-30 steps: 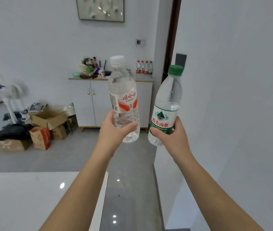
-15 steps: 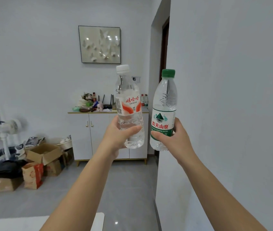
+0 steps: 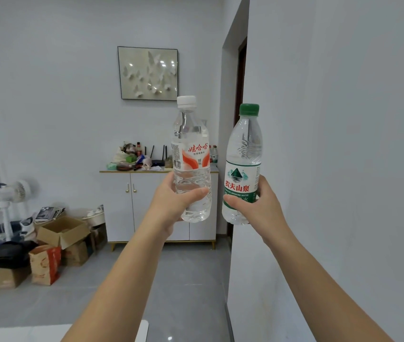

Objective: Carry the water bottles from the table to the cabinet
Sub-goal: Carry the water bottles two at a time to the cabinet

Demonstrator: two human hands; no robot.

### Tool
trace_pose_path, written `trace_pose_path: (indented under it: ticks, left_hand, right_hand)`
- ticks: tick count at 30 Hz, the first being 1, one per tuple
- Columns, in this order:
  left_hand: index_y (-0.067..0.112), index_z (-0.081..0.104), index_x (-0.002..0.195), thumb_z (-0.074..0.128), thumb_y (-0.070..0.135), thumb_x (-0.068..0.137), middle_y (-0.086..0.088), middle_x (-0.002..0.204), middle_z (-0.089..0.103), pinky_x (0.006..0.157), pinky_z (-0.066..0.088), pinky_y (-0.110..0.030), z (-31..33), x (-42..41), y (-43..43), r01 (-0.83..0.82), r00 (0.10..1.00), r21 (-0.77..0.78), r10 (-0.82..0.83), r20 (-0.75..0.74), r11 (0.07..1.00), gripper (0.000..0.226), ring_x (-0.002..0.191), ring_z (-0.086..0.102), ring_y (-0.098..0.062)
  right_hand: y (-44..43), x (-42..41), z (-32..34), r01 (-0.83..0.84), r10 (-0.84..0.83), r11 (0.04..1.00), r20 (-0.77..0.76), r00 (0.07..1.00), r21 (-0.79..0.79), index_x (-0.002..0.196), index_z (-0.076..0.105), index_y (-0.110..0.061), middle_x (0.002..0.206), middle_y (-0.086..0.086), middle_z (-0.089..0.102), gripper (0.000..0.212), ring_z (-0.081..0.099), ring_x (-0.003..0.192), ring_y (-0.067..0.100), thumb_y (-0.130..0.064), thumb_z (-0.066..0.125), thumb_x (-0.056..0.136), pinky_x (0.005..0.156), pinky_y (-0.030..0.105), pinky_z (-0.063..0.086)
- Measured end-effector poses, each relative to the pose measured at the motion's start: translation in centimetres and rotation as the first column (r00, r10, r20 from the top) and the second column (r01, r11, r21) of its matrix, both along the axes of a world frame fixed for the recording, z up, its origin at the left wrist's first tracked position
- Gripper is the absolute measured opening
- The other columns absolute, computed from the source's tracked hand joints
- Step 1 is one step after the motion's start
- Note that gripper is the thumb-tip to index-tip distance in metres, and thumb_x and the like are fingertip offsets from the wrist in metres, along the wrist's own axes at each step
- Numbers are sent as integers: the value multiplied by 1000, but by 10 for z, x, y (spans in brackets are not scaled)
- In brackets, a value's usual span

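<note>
Left hand [image 3: 171, 206] grips white-capped bottle [image 3: 191, 159]; right hand [image 3: 257, 208] grips green-capped bottle [image 3: 244, 164]. Both upright, midair, cabinet [image 3: 146, 193] well ahead. Risk: clutter crowds cabinet top; bottles may topple when set down.

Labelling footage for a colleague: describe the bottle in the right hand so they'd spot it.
Against the wall at right, the right hand holds a clear bottle upright. Unlike the white-capped bottle in the left hand, it has a green cap and green label.
</note>
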State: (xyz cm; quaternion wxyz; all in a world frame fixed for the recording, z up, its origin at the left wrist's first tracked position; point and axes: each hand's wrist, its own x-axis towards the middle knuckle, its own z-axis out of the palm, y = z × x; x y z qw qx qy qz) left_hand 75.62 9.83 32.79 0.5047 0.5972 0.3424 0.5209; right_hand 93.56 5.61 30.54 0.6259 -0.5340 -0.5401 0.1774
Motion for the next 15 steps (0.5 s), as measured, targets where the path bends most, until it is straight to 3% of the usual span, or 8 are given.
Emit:
trace_pose_path:
  ticks: [10,15]
  left_hand:
    - [31,55,114,80,14,76,5,108,67,63,50,-33,-3,17,5,-30,1000,-3,30,7,1000,48,98,63,-15]
    - [31,56,109,79,13,77,5,106,68,65,51,-33,-6,29,17,-59,998,-13,59,21,998,43,97,64,-15]
  right_hand:
    - [6,24,-6,-6,6,1000,-4,1000,-20,127,51,-28,116,-12,65,64,62,106,9,-24,83,72,90,35,55]
    - [19,41,-10,-12,12,999,-1,1000,-30,125,51,-29,113,-14,64,62,61,104,5,-23,83,72,87,31,54]
